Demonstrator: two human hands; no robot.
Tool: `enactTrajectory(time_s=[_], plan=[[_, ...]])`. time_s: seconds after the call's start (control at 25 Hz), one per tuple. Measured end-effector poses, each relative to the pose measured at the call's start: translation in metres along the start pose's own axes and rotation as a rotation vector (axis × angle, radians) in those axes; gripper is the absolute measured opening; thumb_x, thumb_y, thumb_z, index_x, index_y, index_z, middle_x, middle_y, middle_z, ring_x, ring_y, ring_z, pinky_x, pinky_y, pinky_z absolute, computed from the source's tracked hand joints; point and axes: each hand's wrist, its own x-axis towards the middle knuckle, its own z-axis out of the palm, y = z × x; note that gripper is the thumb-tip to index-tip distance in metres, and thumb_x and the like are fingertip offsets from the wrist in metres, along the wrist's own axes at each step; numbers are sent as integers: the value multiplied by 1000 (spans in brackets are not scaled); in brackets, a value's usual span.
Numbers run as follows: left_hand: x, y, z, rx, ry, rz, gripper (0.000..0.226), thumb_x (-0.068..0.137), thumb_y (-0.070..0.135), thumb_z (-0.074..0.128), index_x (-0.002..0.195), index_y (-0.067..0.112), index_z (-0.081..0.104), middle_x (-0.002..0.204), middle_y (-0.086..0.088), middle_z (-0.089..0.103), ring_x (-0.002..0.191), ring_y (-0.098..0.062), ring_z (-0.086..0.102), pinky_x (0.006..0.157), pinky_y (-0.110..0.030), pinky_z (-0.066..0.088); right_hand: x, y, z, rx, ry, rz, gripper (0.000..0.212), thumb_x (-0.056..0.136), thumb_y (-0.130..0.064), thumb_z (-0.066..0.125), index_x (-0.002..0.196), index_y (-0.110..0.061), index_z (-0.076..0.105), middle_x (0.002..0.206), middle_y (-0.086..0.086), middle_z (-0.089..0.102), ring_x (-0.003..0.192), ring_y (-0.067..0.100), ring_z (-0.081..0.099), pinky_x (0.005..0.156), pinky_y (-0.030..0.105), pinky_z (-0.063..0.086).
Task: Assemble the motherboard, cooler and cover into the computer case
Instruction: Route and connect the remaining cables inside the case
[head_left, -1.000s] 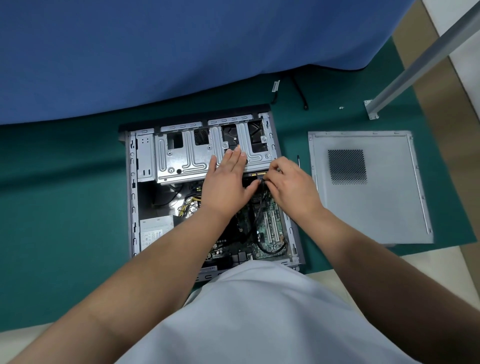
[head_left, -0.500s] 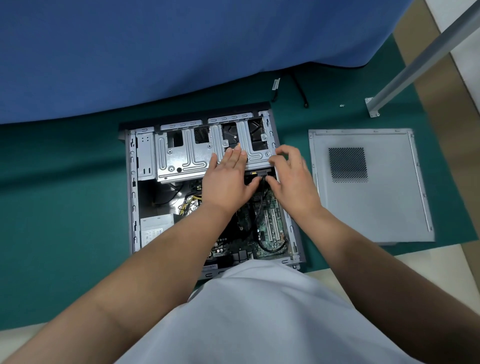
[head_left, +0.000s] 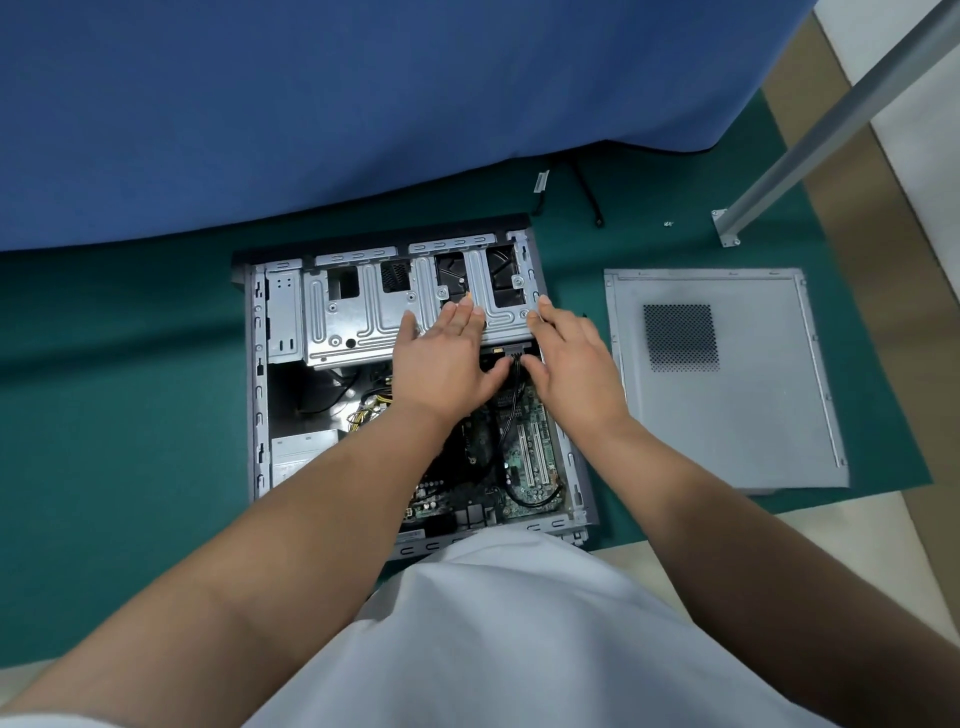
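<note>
The open computer case (head_left: 254, 395) lies flat on the green mat (head_left: 130, 415), the green motherboard (head_left: 524, 457) seated inside. Both hands lie flat with straight fingers on the metal drive cage (head_left: 358, 317) at the case's 12 o'clock end: left hand (head_left: 447, 358), right hand (head_left: 571, 364), gripping nothing. The cover panel (head_left: 737, 405) lies at 3 o'clock, apart. The power supply label (head_left: 301, 457) is unreadable.

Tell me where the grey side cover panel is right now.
In the head view, the flat grey metal side cover panel lies on the green mat, to the right of the open computer case, just beyond the right hand.
</note>
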Motion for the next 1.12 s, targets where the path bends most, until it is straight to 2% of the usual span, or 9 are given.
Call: enactTrajectory(time_s=[0.2, 0.32, 0.4, 0.48, 0.6, 0.68, 0.76, 0.92, 1.12], plan=[[-4, -1, -5, -87, -59, 13, 79, 99, 69, 36, 161, 23, 25, 169, 4, 22, 155, -13, 20, 126, -56, 12, -3, -5, -3, -29, -38, 32, 55, 101, -24, 62, 152, -10, 46, 159, 3, 40, 135, 28, 45, 111, 43, 43], [-16, -20, -6, -128, -101, 137, 78, 101, 59, 45, 164, 26, 14, 172, 5, 9, 158, -13, 6, 128, -49, 4, -3, -6, -8, -24, -67, 42, 58, 100, -24, 62, 154, -11, 43, 161, 4, 36, 141, 29, 39, 118, 43, 35], [-27, -43, -7, -146, -59, 196, 68, 102, 46, 52, 162, 25, 26, 170, 4, 19, 157, -17, 15, 128, -45, 10, -8, -4, -14, -118, -82, -10, 61, 99, -26, 61, 154, -12, 41, 163, 5, 32, 149, 31, 29, 122, 48, 28], [-43, -63, -9, -179, 67, 236, 51, 100, 30, 59, 149, 20, 50, 157, -1, 46, 147, -25, 39, 122, -47, 29, -21, -8, -18, -198, -20, -172, 53, 96, -26, 62, 147, -14, 51, 157, 4, 42, 148, 29, 31, 121, 50, 28], [-70, -87, -3, -136, 217, 332, 24, 94, 17, 65, 117, 16, 69, 118, -2, 67, 108, -30, 63, 89, -44, 49, -42, -30, -9, -281, -196, -485, 27, 98, -34, 57, 120, -26, 71, 127, -6, 66, 133, 18, 48, 124, 45, 20], [-85, -98, 1, -23, 64, 309, 22, 95, 24, 61, 116, 20, 67, 112, 1, 66, 102, -27, 64, 83, -41, 46, -48, -46, 4, -453, -486, -532, 22, 98, -33, 56, 110, -28, 73, 108, -6, 72, 121, 18, 57, 127, 48, 4], [-89, -101, 2, 38, -183, 184, 32, 98, 35, 57, 128, 24, 61, 121, 2, 64, 112, -26, 63, 88, -41, 47, -48, -54, 11, -576, -633, -518, 17, 97, -24, 58, 107, -25, 73, 97, -4, 72, 107, 19, 65, 126, 48, -1], [-69, -100, -3, 18, -482, -61, 39, 99, 41, 56, 134, 24, 53, 121, -4, 63, 108, -30, 64, 81, -41, 54, -46, -55, 11, -587, -675, -487, 17, 99, -26, 58, 113, -25, 68, 99, -2, 74, 104, 20, 68, 126, 43, 12], [-51, -93, -7, -31, -607, -124, 27, 94, 41, 61, 121, 36, 65, 109, 2, 64, 98, -26, 63, 79, -37, 53, -48, -57, 11, -593, -683, -436, 22, 101, -37, 56, 120, -32, 67, 102, -3, 75, 107, 21, 66, 124, 43, 16]])
